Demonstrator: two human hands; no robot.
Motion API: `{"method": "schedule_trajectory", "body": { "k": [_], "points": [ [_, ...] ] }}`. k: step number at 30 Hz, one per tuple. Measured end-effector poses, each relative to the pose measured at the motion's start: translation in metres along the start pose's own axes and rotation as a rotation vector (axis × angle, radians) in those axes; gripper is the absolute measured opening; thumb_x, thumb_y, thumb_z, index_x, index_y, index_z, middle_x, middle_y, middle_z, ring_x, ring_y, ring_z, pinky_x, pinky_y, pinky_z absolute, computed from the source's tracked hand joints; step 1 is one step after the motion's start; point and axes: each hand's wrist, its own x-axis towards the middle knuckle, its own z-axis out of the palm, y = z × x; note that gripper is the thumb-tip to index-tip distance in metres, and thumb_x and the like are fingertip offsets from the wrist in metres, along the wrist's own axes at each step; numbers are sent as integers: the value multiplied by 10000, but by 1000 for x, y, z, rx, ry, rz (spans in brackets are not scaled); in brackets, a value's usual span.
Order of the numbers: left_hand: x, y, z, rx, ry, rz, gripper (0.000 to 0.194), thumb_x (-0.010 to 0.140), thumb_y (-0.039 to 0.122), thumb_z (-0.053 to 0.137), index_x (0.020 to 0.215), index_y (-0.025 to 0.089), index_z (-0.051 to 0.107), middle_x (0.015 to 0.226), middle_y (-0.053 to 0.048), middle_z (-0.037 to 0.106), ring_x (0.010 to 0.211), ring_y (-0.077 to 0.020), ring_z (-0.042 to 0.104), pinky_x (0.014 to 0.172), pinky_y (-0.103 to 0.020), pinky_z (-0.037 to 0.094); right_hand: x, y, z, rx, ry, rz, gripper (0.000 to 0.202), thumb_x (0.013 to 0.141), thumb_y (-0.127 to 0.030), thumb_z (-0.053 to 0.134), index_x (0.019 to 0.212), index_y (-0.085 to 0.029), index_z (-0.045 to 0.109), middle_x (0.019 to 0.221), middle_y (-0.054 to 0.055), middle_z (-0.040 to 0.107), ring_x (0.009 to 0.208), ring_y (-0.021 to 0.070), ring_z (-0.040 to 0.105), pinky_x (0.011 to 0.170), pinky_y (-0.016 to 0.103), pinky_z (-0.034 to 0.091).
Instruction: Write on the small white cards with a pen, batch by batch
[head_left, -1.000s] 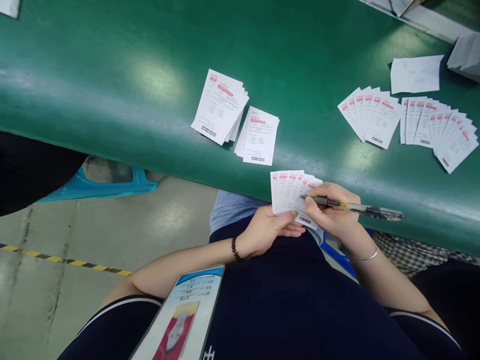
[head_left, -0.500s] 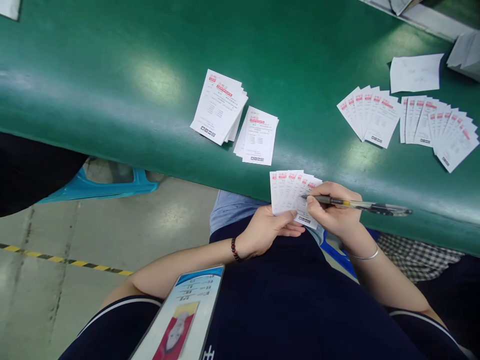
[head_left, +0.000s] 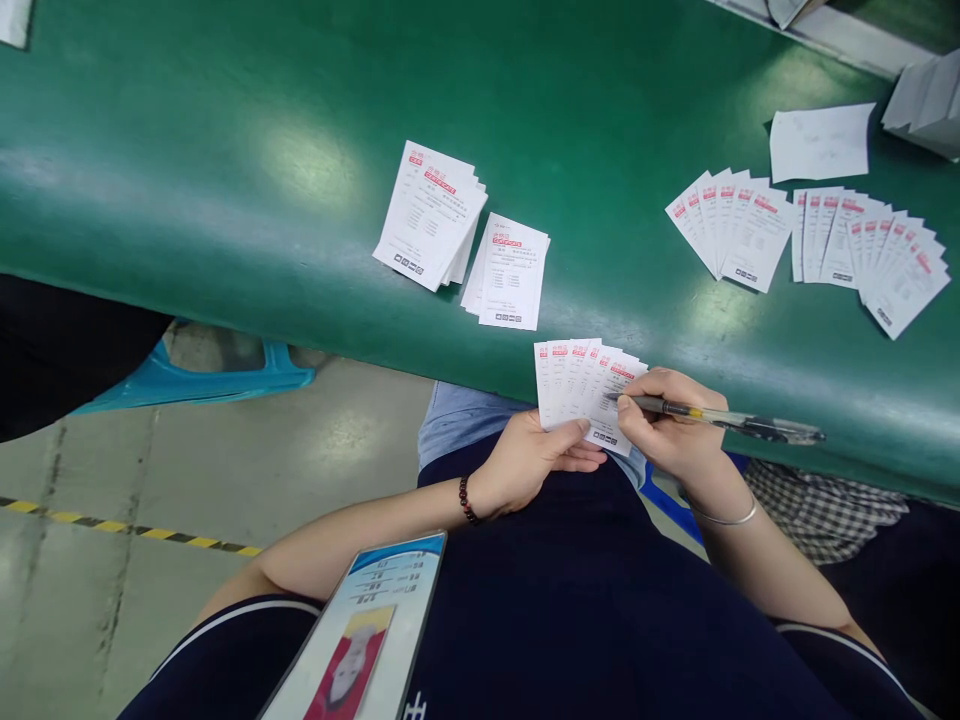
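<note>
My left hand (head_left: 536, 455) grips a fan of white certificate cards (head_left: 577, 385) from below, its thumb pressed on their lower edge. The cards overlap, each with a red heading, at the near edge of the green table (head_left: 300, 90). My right hand (head_left: 679, 420) is closed round a pen (head_left: 739, 422), whose tip meets or nearly meets the rightmost card. Beyond the held fan, two small stacks of like cards lie on the table: a left stack (head_left: 427, 215) and a right stack (head_left: 514, 272).
On the right lie several fanned cards (head_left: 754, 240), with more fans (head_left: 904, 275) beside them. A blank white paper (head_left: 821, 142) and a pile of white cards (head_left: 926, 105) are behind. A blue stool (head_left: 217, 380) stands at left. An ID badge (head_left: 360, 620) hangs at my chest.
The whole view has shifted slightly. The held cards are spread a little differently at the right side, and the pen is still at the rightmost card.
</note>
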Motion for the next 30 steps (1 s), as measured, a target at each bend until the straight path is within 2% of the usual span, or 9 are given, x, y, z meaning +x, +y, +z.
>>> {"method": "schedule_trajectory", "body": {
  "k": [21, 30],
  "points": [
    [2, -3, -3, 1, -9, 2, 114, 865, 114, 614, 942, 64, 681, 711, -99, 734, 644, -181, 721, 671, -297, 602, 1, 1, 0, -25, -30, -54, 110, 729, -128, 623, 692, -217, 570, 601, -29, 576, 533, 122, 528, 529, 279, 446],
    [2, -2, -3, -6, -15, -2, 107, 877, 102, 594, 944, 67, 670, 702, -94, 732, 637, -171, 719, 645, -271, 599, 1, 4, 0, -53, -29, -74, 100, 724, -137, 617, 697, -222, 571, 599, -27, 582, 540, 130, 539, 529, 279, 443]
  ]
}}
